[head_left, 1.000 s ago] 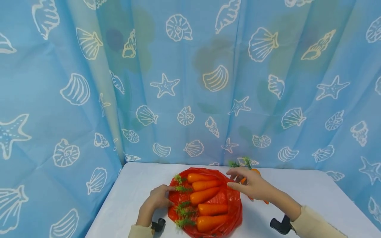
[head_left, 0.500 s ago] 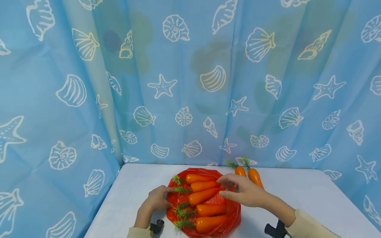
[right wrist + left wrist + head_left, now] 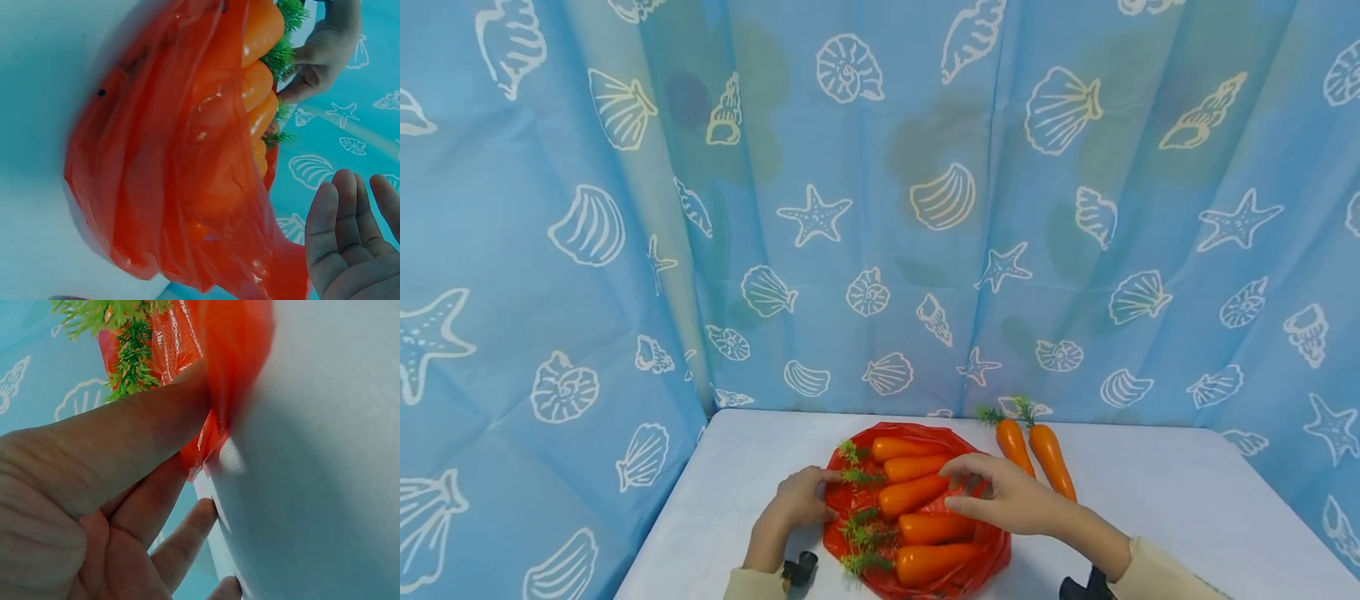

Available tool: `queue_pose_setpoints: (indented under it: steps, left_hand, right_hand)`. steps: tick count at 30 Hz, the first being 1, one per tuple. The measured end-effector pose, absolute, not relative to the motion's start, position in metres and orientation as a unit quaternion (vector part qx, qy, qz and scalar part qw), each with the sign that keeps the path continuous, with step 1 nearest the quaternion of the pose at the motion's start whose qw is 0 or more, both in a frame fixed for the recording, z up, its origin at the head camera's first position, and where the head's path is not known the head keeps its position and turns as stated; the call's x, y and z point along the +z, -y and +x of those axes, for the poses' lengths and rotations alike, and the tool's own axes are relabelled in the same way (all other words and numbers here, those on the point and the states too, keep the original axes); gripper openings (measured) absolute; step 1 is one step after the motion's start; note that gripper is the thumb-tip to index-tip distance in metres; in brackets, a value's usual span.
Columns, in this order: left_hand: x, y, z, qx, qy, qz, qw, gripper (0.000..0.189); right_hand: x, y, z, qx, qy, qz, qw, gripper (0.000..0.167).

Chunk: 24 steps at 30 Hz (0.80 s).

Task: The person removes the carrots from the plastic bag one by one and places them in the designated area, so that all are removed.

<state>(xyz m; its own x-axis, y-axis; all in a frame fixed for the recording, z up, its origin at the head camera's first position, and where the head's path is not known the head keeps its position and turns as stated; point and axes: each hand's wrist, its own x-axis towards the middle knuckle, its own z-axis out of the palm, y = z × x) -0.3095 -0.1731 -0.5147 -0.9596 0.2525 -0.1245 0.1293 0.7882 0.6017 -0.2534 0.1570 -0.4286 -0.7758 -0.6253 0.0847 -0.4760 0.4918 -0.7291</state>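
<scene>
Several orange carrots [image 3: 913,496] with green leafy tops lie side by side in a red plastic bag [image 3: 998,552] spread on the table. At the bag's left edge, my left hand [image 3: 801,497] pinches the plastic between thumb and fingers; the left wrist view shows the red bag edge [image 3: 237,350] there. My right hand [image 3: 1003,497] hovers over the bag's right side with its fingers apart and nothing held. From the right wrist, the right hand [image 3: 356,250] appears beside the bag's folded side [image 3: 150,181], which covers the carrots' lower ends.
Two more carrots, one [image 3: 1015,446] beside another [image 3: 1052,460], lie outside the bag on the white table [image 3: 1157,492], partly behind the right hand. A blue curtain [image 3: 865,233] with shell prints hangs behind the table and along its left side.
My right hand has moved left from the bag's right edge to over the carrots, uncovering more of the two loose carrots. The left hand keeps its place at the bag's edge.
</scene>
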Motion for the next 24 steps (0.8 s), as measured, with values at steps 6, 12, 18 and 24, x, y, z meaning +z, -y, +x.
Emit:
queue_pose_setpoints:
  steps: [6,12,18,24]
  left_hand:
    - [-0.514,0.174,-0.309,0.31,-0.941,0.107,0.088,0.049]
    - [-0.513,0.173,-0.31,0.309,-0.941,0.106,0.09,0.049]
    - [-0.511,0.172,-0.309,0.309,-0.942,0.093,0.096,0.048]
    - [-0.514,0.173,-0.311,0.305,-0.943,0.093,0.098,0.048]
  right_hand:
    - [-0.435,-0.154,-0.253,-0.389,-0.859,-0.313,0.11,0.029]
    - [-0.447,-0.15,-0.254,-0.391,-0.851,-0.331,0.118,0.026]
    - [-0.458,-0.145,-0.254,-0.398,-0.841,-0.338,0.14,0.027]
    - [-0.469,-0.142,-0.253,-0.416,-0.829,-0.339,0.154,0.031]
